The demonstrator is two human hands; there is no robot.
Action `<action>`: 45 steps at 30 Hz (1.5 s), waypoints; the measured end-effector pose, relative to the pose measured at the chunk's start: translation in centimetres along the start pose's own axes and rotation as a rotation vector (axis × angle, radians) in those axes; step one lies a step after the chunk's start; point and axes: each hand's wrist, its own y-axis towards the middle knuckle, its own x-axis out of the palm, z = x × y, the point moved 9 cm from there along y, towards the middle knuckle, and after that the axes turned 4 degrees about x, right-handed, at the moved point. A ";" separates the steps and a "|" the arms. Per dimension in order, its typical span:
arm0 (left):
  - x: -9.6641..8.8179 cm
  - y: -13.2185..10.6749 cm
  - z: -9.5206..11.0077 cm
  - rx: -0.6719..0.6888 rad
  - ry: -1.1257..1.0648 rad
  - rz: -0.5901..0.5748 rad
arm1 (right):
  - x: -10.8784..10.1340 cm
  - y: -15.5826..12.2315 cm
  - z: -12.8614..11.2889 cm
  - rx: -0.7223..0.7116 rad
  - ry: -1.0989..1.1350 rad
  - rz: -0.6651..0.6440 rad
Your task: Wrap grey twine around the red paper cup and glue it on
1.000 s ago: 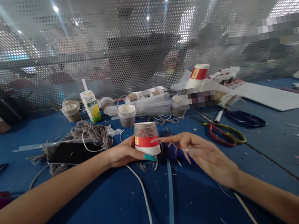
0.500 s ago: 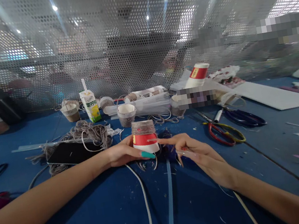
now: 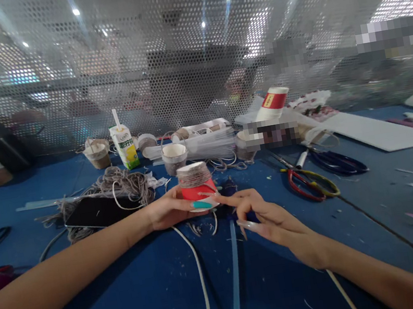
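My left hand is wrapped around a red and white paper cup, its thumb lying across the red band. Rows of grey-brown cord circle the upper part of the cup. The cup leans a little, so its pale top shows. My right hand is at the cup's right side. Its index finger stretches out to the red wall, and the other fingers are loosely bent with nothing seen in them. A dark blue object, partly hidden, lies behind the right fingers.
Left of the cup are a black phone, tangled grey cord and a drink carton. A small cord-wrapped bucket stands behind. Red-and-yellow-handled scissors lie right. A white cable and a translucent strip run toward me.
The cup has tipped toward me and shifted slightly left, showing more of its top. My left thumb sits higher on it. My right hand has moved slightly left and down, its index finger against the cup.
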 end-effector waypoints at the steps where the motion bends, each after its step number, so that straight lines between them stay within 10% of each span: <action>1: 0.0 0.0 0.0 0.005 -0.001 -0.005 | -0.2 0.0 0.0 0.001 -0.003 0.015; 45: -0.5 -0.1 -0.8 -0.091 0.043 0.027 | -2.8 0.0 0.7 -0.100 0.275 0.224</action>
